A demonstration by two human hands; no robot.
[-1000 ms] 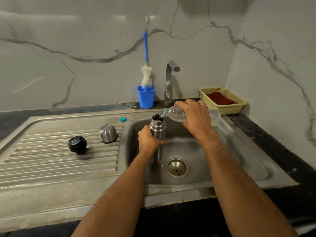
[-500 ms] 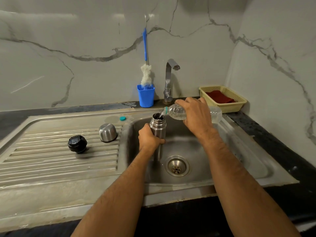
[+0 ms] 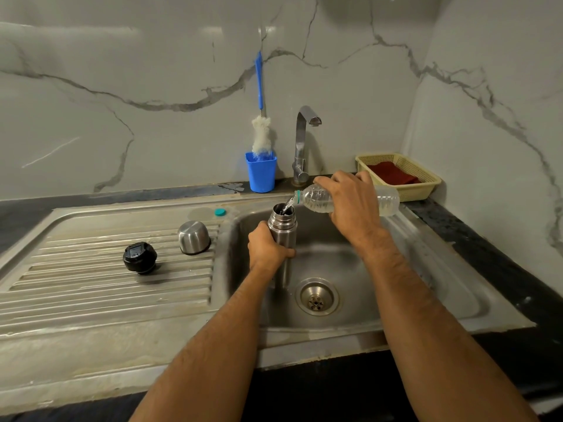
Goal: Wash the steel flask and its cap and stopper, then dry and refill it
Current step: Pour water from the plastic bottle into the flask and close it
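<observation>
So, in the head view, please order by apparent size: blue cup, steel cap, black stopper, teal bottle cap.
1. Blue cup, largest.
2. and 3. Steel cap and black stopper look about alike; the stopper lies nearer the camera, so I cannot rank them.
4. Teal bottle cap, clearly smallest.

Blue cup [image 3: 261,173] with brush [image 3: 261,134]; yellow basket [image 3: 405,190] holding red cloth [image 3: 391,173].

Head camera looks forward and down, close over the sink [image 3: 426,257].
</observation>
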